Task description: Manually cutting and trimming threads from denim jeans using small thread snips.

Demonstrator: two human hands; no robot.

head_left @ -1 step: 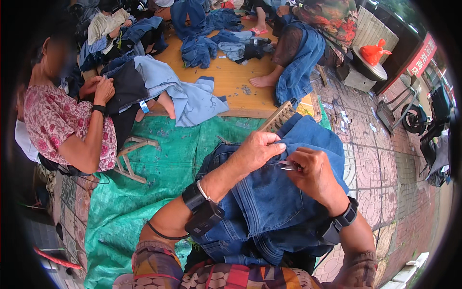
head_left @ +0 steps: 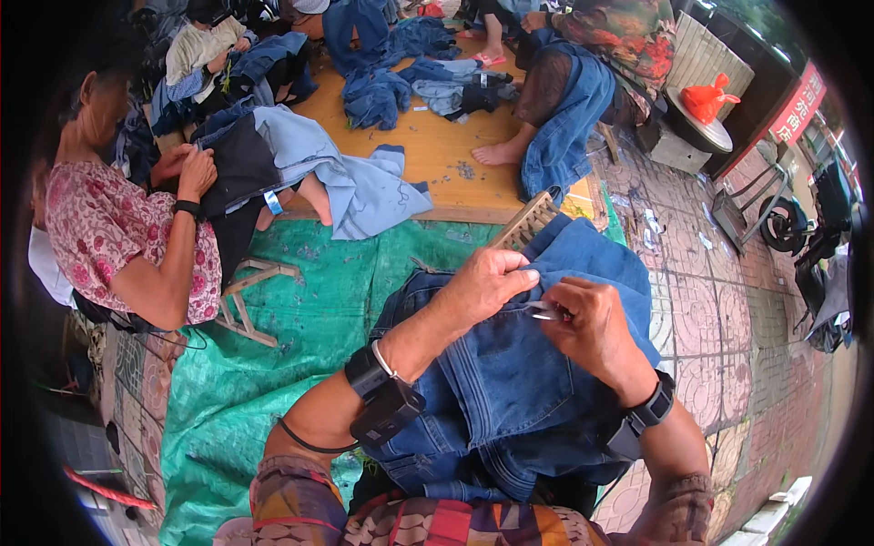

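Note:
Blue denim jeans point(head_left: 523, 378) lie bunched across my lap, with a pocket and thick seams facing up. My left hand point(head_left: 492, 284) is closed on a fold of the denim, thumb on top, fingers mostly hidden. Just right of it, my right hand point(head_left: 587, 323) grips small metal thread snips point(head_left: 544, 310). Their blades point left, close to the seam by my left thumb. Most of the snips' handle is hidden inside my right fist.
A wooden rack-like piece point(head_left: 526, 223) stands beyond the jeans. Green sheeting point(head_left: 264, 391) covers the ground at left, under a small wooden stool point(head_left: 250, 305). A person point(head_left: 137, 227) handles denim at left. More people and jeans surround a wooden platform point(head_left: 428, 177). Patterned paving point(head_left: 710, 337) runs along the right.
The snips' blades appear slightly further apart. Both hands and the jeans stay in nearly the same place.

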